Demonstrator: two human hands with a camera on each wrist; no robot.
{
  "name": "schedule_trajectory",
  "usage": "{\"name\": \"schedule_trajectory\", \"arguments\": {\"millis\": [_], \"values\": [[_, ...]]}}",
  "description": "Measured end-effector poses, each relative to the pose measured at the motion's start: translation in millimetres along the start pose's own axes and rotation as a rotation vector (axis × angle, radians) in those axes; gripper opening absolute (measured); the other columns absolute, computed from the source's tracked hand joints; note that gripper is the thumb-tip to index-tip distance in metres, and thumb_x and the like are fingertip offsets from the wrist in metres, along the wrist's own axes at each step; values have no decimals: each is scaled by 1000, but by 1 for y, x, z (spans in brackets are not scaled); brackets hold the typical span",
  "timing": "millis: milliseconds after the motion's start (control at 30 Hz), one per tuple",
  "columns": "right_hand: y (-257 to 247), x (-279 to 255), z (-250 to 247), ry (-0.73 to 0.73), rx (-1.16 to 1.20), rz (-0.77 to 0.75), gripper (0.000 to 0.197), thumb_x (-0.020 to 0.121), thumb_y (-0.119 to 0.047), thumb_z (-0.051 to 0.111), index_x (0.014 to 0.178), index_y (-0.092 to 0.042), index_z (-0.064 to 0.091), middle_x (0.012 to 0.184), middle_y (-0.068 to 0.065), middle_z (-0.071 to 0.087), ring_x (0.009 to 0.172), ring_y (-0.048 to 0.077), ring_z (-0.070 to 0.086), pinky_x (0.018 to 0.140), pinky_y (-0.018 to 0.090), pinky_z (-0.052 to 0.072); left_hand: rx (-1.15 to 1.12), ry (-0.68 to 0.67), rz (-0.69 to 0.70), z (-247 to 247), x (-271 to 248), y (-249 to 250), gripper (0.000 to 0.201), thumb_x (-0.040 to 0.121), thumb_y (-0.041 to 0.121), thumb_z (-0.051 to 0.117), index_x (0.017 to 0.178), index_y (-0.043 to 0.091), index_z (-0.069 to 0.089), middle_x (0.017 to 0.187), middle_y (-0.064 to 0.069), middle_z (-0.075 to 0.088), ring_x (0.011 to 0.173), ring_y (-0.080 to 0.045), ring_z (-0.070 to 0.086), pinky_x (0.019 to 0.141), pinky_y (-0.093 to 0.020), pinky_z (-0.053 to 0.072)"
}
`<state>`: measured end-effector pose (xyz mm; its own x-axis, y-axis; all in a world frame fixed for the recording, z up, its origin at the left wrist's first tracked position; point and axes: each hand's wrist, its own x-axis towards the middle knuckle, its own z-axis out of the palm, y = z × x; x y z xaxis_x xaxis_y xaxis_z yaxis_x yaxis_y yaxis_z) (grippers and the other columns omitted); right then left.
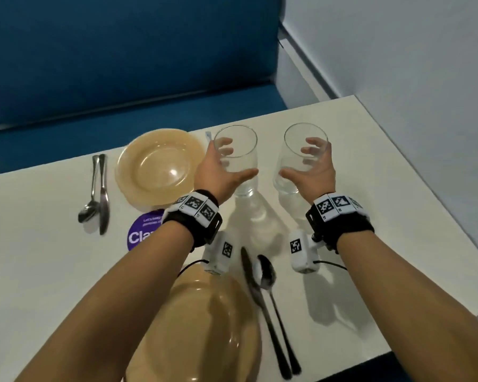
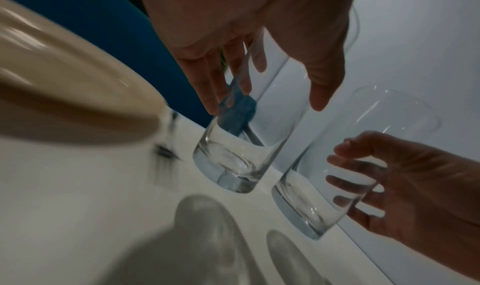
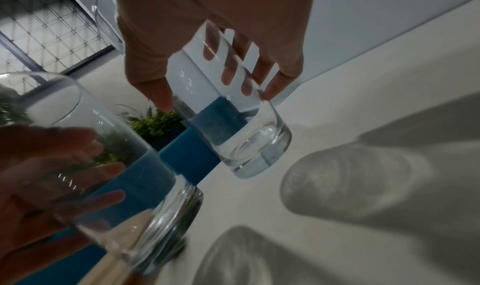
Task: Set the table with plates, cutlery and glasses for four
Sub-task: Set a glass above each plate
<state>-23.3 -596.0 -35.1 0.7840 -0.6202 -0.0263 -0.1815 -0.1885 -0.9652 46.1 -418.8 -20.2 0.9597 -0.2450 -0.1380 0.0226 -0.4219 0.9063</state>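
Observation:
Two clear, empty glasses stand side by side on the white table, right of the far beige plate. My left hand wraps the left glass, with the fingers behind it and the thumb across its front. My right hand holds the right glass in the same way. From the left wrist, the left hand curls round its glass. From the right wrist, the right hand curls round the other glass. Both bases are at the tabletop; I cannot tell whether they touch it.
A near beige plate has a knife and a spoon on its right. More cutlery lies left of the far plate. A purple sticker is between the plates. A blue bench runs behind, and a wall is on the right.

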Motion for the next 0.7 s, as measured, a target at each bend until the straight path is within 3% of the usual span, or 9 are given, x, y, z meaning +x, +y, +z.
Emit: {"name": "schedule_trajectory", "arguments": {"millis": [33, 133, 233, 300, 367, 500, 700], "values": [[-4, -15, 15, -14, 11, 0, 74, 60, -3, 81, 121, -22, 44, 114, 2, 51, 103, 20, 52, 75, 8, 45, 9, 14, -5, -21, -10, -8, 75, 60, 37, 86, 122, 34, 45, 116, 12, 57, 107, -15, 58, 91, -32, 49], [-13, -58, 53, -79, 7, 5, 74, 61, -3, 81, 122, -21, 43, 115, 0, 50, 105, 20, 51, 83, 22, 45, 16, 46, -15, -80, -37, -32, 76, 56, 39, 87, 121, 32, 48, 114, 12, 59, 106, -15, 59, 94, -37, 50], [-12, -92, 78, -171, -3, 6, 73, 61, -4, 83, 119, -24, 43, 114, -1, 51, 104, 19, 52, 78, 18, 44, 65, 57, -34, -125, -57, -55, 78, 59, 38, 86, 125, 29, 46, 118, 11, 58, 105, -15, 60, 94, -38, 50], [-12, -107, 91, -215, -10, 10, 73, 60, -4, 84, 116, -27, 42, 112, -2, 52, 104, 19, 53, 84, 25, 47, 89, 84, -63, -148, -63, -72, 79, 60, 35, 86, 127, 28, 45, 120, 7, 58, 105, -17, 59, 94, -37, 49], [-12, -117, 100, -244, -42, 20, 72, 60, -3, 83, 116, -26, 43, 111, -4, 52, 103, 17, 52, 85, 25, 47, 82, 127, -92, -164, -68, -86, 79, 60, 32, 87, 127, 26, 46, 118, 6, 58, 106, -18, 59, 94, -35, 49], [-7, -127, 108, -240, -71, 38, 69, 61, -2, 81, 111, -29, 42, 114, -6, 52, 101, 13, 51, 73, 7, 40, 76, 196, -135, -180, -73, -106, 80, 61, 27, 88, 129, 23, 46, 126, 4, 56, 108, -17, 56, 90, -27, 45], [3, -136, 110, -194, -33, 68, 71, 60, -2, 80, 113, -32, 44, 116, -6, 55, 107, 13, 54, 87, 21, 44, 54, 224, -162, -182, -65, -112, 79, 63, 26, 87, 129, 23, 44, 130, 4, 54, 113, -18, 54, 93, -27, 43]]}}
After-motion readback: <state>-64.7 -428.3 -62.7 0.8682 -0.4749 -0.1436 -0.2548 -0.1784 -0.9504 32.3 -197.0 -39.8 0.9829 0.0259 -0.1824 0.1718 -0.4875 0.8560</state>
